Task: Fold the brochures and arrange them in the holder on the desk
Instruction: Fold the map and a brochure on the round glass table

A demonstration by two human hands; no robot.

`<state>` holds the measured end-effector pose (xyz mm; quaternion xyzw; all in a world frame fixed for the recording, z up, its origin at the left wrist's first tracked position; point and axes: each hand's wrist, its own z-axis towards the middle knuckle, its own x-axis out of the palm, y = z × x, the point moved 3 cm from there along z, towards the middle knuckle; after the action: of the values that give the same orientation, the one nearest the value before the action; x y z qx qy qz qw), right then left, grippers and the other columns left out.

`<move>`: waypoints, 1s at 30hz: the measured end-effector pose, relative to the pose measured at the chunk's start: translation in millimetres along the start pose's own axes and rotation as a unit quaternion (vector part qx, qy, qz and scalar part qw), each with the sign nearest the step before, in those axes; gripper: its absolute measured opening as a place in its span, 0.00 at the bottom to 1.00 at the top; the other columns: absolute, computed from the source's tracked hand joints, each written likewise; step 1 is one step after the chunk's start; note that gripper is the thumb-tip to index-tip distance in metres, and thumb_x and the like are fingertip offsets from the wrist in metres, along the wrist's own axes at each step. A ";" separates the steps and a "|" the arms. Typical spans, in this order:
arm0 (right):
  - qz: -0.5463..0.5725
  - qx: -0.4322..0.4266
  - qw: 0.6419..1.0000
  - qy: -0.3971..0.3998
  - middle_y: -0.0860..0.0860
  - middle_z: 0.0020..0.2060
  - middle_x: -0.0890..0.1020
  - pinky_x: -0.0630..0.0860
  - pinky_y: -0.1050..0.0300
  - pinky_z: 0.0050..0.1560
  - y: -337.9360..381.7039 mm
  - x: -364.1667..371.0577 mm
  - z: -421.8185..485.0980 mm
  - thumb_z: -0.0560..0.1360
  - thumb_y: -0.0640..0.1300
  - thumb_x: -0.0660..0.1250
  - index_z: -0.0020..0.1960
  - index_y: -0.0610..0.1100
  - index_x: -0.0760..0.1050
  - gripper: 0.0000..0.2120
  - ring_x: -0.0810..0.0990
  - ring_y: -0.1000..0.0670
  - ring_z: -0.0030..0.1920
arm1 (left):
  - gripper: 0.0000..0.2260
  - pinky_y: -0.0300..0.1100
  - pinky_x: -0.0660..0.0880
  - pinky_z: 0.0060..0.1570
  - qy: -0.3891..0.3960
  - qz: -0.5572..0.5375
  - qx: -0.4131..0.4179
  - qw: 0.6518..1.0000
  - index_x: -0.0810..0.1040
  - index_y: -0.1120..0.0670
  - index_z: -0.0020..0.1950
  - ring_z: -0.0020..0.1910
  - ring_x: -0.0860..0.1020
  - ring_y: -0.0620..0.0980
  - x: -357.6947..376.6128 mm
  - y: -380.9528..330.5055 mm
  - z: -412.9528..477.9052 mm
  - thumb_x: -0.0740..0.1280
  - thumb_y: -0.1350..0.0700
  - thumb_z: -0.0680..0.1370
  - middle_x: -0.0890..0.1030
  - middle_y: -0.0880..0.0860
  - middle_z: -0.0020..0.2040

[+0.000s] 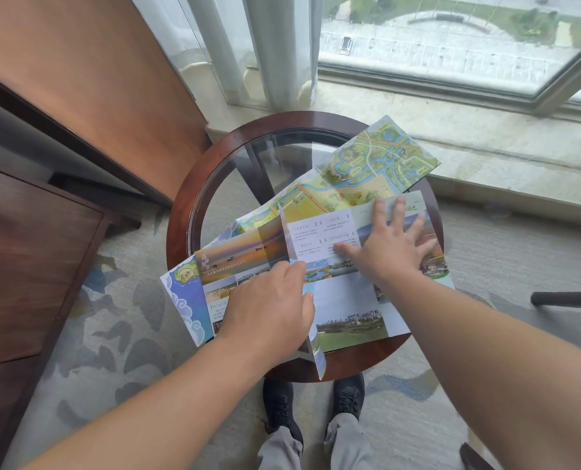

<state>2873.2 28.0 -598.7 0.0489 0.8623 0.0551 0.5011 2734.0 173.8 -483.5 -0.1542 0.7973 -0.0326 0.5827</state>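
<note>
**Q:** Where do the brochures lie?
**A:** Centre frame, on a round glass tabletop [194, 184] with a dark wood rim, below a window [451, 39]. A photo brochure [346, 300] lies spread open over a larger map sheet [380, 157]. The map pokes out at lower left and upper right. No holder shows anywhere in the frame.

**Q:** And the hands?
**A:** Both lie flat and grasp nothing. The right hand [390, 245], fingers splayed, presses down the brochure's right panels. The left hand [268, 310] rests palm-down on the left panels. Its fingertips sit just beside a crease [287, 239] that stands up like a ridge between the two hands.

**Q:** How will the paper handle?
**A:** Light and thin, by the look of it, with a glossy finish likely to slide on the glass and on the map beneath. It should bend readily along its creases, and could crumple or tear if dragged.

**Q:** Where to take hold?
**A:** Probably at a free edge, lower centre, where the crease's end lifts clear of the tabletop. One hand pinches lightly there while the other pins the rest, and the panel swings over along the crease.
</note>
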 end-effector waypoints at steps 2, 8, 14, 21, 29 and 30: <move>0.004 -0.017 1.000 0.012 0.52 0.78 0.33 0.43 0.21 0.66 1.4 4.0 4.1 0.65 0.77 0.62 0.77 0.61 0.33 0.54 0.34 0.34 0.76 | 0.17 0.45 0.64 0.37 -0.001 -0.001 0.001 1.000 0.68 0.49 0.68 0.52 0.77 0.53 1.9 0.9 -1.1 0.56 0.47 0.80 0.76 0.47 0.56; 0.016 -0.019 0.999 0.029 0.52 0.78 0.34 0.40 0.19 0.63 4.3 6.4 3.9 0.69 0.73 0.62 0.75 0.69 0.40 0.44 0.32 0.33 0.75 | 0.17 0.45 0.64 0.37 -0.005 -0.009 -0.002 1.000 0.68 0.49 0.67 0.52 0.77 0.53 1.1 1.6 1.5 0.56 0.47 0.80 0.75 0.47 0.55; 0.075 -0.022 0.997 -0.026 0.55 0.79 0.45 0.43 0.23 0.68 4.6 6.4 -7.9 0.72 0.66 0.66 0.78 0.60 0.40 0.46 0.39 0.40 0.78 | 0.18 0.45 0.65 0.38 -0.002 -0.008 -0.009 1.000 0.66 0.49 0.69 0.53 0.77 0.53 0.2 1.1 1.9 0.55 0.47 0.80 0.75 0.47 0.56; 0.050 -0.015 0.998 -0.042 0.45 0.79 0.41 0.46 0.35 0.74 -3.6 12.9 -29.6 0.65 0.73 0.67 0.79 0.49 0.36 0.59 0.42 0.38 0.78 | 0.19 0.47 0.70 0.42 -0.003 -0.025 -0.019 0.999 0.68 0.50 0.69 0.54 0.77 0.54 -2.8 0.9 -3.7 0.57 0.48 0.79 0.76 0.48 0.58; 0.031 0.025 0.999 -0.021 0.45 0.77 0.31 0.32 0.37 0.73 -15.7 47.2 -43.5 0.67 0.80 0.47 0.77 0.45 0.29 0.56 0.30 0.40 0.76 | 0.21 0.45 0.66 0.39 -0.013 -0.026 -0.013 0.999 0.67 0.50 0.71 0.53 0.77 0.53 3.5 3.7 -4.8 0.58 0.48 0.78 0.76 0.47 0.59; 0.034 0.023 0.999 -0.025 0.45 0.77 0.31 0.31 0.37 0.72 -15.5 49.0 -43.6 0.69 0.79 0.46 0.77 0.45 0.29 0.54 0.29 0.40 0.75 | 0.21 0.44 0.65 0.39 -0.013 -0.023 -0.014 1.000 0.67 0.50 0.72 0.54 0.77 0.52 4.2 4.3 -4.4 0.58 0.48 0.79 0.76 0.47 0.59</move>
<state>2810.7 17.5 -621.6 0.0910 0.8486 0.0507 0.5187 2727.8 176.1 -486.9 -0.1809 0.7863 -0.0327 0.5898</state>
